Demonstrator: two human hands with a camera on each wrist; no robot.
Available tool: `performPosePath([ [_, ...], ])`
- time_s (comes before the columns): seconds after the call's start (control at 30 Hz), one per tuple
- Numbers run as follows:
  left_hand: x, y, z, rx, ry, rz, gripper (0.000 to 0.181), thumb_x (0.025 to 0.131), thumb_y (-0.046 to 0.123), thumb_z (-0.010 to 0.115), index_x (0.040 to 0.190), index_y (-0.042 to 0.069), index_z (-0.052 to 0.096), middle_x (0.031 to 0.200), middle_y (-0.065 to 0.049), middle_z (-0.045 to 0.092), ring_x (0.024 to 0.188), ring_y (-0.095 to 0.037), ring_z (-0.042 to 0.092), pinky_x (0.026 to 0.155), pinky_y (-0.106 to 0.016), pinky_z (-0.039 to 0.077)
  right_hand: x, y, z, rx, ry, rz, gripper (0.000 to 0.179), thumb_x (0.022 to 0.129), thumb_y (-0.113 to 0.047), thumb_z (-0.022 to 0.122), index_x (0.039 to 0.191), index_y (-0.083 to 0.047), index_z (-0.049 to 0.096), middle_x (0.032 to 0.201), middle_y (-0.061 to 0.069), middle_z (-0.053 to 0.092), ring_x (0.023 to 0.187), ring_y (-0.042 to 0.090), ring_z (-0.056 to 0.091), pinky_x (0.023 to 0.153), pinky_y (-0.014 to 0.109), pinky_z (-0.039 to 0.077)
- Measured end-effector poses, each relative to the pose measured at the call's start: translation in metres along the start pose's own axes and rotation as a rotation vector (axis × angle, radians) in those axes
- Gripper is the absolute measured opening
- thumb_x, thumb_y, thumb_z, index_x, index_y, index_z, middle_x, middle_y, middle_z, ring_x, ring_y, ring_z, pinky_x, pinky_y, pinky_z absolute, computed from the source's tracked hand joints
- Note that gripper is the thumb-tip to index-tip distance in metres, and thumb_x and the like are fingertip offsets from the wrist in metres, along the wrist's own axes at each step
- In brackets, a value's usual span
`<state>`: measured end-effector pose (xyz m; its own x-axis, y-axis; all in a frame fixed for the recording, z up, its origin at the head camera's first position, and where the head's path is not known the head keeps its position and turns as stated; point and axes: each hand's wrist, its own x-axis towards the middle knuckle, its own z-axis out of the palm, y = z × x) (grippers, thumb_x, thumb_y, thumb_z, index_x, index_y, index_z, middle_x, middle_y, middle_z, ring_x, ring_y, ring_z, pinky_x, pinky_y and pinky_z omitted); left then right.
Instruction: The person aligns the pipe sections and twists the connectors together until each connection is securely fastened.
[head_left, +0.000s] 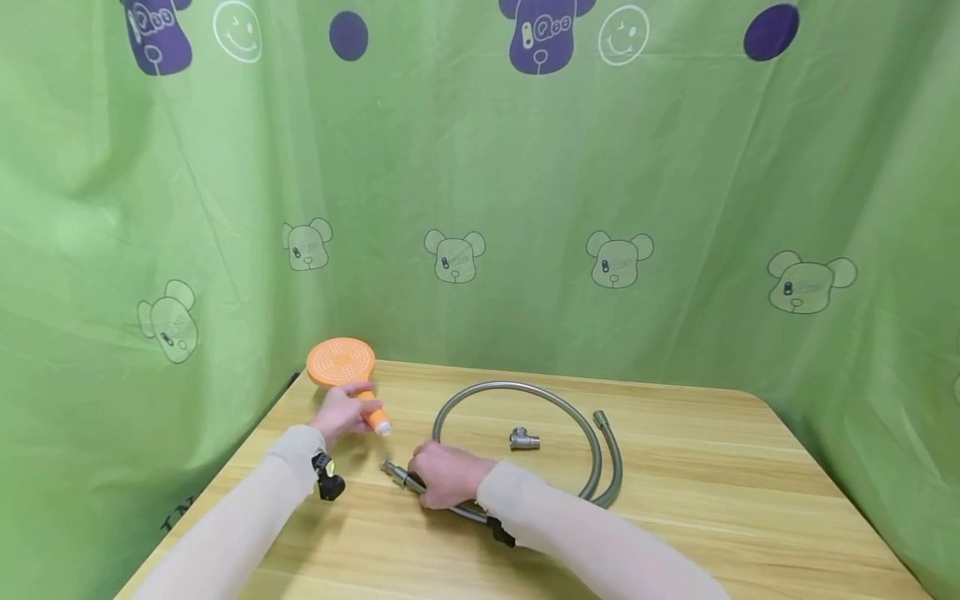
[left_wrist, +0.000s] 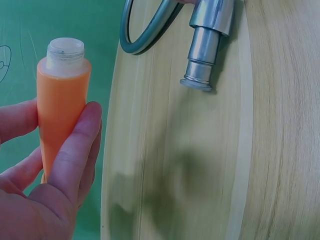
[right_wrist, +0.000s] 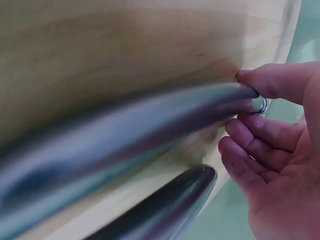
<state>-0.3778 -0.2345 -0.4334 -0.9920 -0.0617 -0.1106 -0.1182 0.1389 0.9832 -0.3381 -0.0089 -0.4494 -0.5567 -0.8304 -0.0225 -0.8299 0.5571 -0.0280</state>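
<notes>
An orange shower head [head_left: 341,362] is in my left hand [head_left: 344,412], which grips its handle. In the left wrist view the fingers [left_wrist: 75,150] curl about the orange handle [left_wrist: 62,100], and its whitish threaded end [left_wrist: 65,50] points up. My right hand [head_left: 447,473] pinches a grey shower hose [head_left: 517,385] near one end; in the right wrist view thumb and fingers meet round the hose [right_wrist: 190,107]. Its metal connector [head_left: 395,472] sticks out to the left, below the handle's threaded end and apart from it. The hose loops over the table behind the right hand.
Inside the hose loop lies a small metal tee fitting [head_left: 522,439]. The hose's other end [head_left: 601,419] rests to the right of it. Under everything is a wooden table [head_left: 712,483], with a green patterned curtain [head_left: 540,167] around its back and sides.
</notes>
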Motion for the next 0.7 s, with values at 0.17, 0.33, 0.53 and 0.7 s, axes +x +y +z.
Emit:
performPosePath([
  [0.17, -0.0021, 0.0004, -0.0009, 0.0, 0.009, -0.001, 0.06, 0.094, 0.001, 0.064, 0.149, -0.002, 0.041, 0.135, -0.038, 0.051, 0.091, -0.027, 0.068, 0.077, -0.036, 0.062, 0.0015, 0.0003, -0.0009, 0.122, 0.019, -0.003, 0.014, 0.076, -0.007, 0.073, 0.081, -0.015, 0.063, 0.071, -0.009, 0.051, 0.065, 0.006, 0.046, 0.053, 0.017, 0.039],
  [0.33, -0.0022, 0.0014, -0.0026, -0.005, 0.014, 0.001, 0.061, 0.093, 0.001, 0.064, 0.15, -0.002, 0.04, 0.137, -0.038, 0.049, 0.102, -0.035, 0.067, 0.08, -0.038, 0.062, 0.004, 0.0027, -0.0013, 0.306, 0.033, 0.064, 0.017, 0.077, 0.001, 0.068, 0.087, -0.012, 0.062, 0.067, -0.009, 0.047, 0.058, 0.005, 0.044, 0.05, 0.018, 0.039],
  [0.53, -0.0023, 0.0036, -0.0051, 0.009, 0.036, 0.014, 0.062, 0.093, 0.001, 0.064, 0.15, -0.002, 0.04, 0.138, -0.037, 0.048, 0.107, -0.038, 0.066, 0.08, -0.036, 0.061, 0.0041, 0.0038, -0.003, 0.404, 0.045, 0.132, 0.024, 0.078, 0.002, 0.068, 0.1, -0.008, 0.067, 0.073, -0.008, 0.053, 0.064, 0.005, 0.049, 0.056, 0.019, 0.045],
  [0.7, -0.0029, 0.0049, -0.0076, -0.003, 0.046, 0.014, 0.064, 0.092, 0.001, 0.065, 0.151, -0.002, 0.038, 0.143, -0.036, 0.045, 0.099, -0.032, 0.068, 0.078, -0.034, 0.062, 0.0028, 0.0033, -0.0045, 0.5, 0.063, 0.176, 0.035, 0.077, 0.006, 0.067, 0.11, -0.007, 0.067, 0.083, -0.005, 0.06, 0.072, 0.006, 0.054, 0.065, 0.02, 0.049],
])
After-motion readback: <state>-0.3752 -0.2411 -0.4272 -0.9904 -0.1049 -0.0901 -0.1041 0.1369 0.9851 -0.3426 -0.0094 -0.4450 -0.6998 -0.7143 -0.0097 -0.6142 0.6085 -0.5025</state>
